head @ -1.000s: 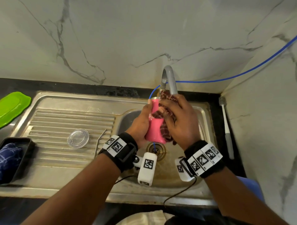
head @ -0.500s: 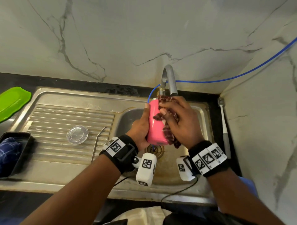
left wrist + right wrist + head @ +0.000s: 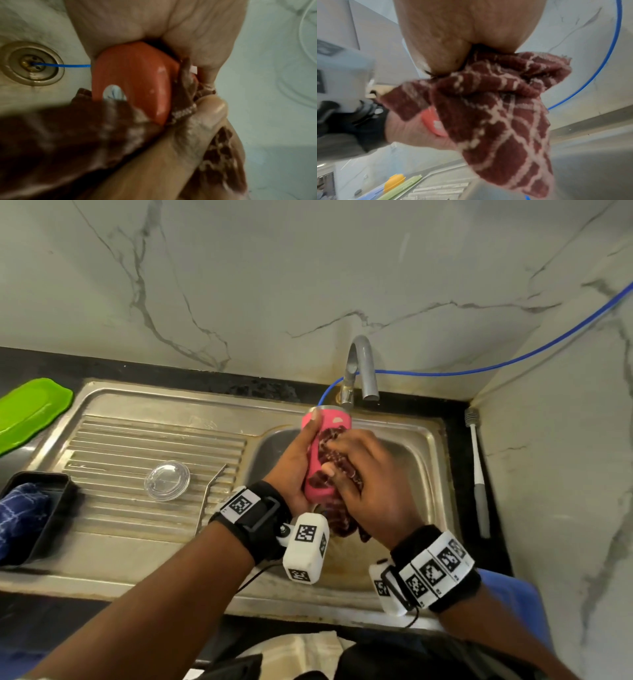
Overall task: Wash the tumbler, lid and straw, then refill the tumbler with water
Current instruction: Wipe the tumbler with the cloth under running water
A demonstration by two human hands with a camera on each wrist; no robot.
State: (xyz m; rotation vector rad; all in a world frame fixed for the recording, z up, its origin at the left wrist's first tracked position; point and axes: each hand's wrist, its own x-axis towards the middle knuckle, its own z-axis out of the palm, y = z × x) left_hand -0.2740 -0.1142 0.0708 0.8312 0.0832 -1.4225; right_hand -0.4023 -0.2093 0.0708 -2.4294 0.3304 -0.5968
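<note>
Over the sink (image 3: 424, 440), the left hand (image 3: 291, 470) grips the pink tumbler (image 3: 323, 422) while the right hand (image 3: 373, 474) clutches a cloth (image 3: 342, 522) against its side, scrubbing; rinsing under the tap (image 3: 363, 364) likely comes next.

Both my forearms reach forward from the bottom edge and meet over the middle. My left hand (image 3: 297, 470) is turned palm inward, its fingers curled round the pink, straight-sided tumbler (image 3: 317, 460), thumb laid up along its near side. My right hand (image 3: 373, 491) sits just beside it, back upward, fingers bent and pressing the maroon cloth with pale criss-cross lines (image 3: 337, 470) against the tumbler's side. Each wrist wears a black band with white square-patterned tags, a white block hanging beneath.
</note>
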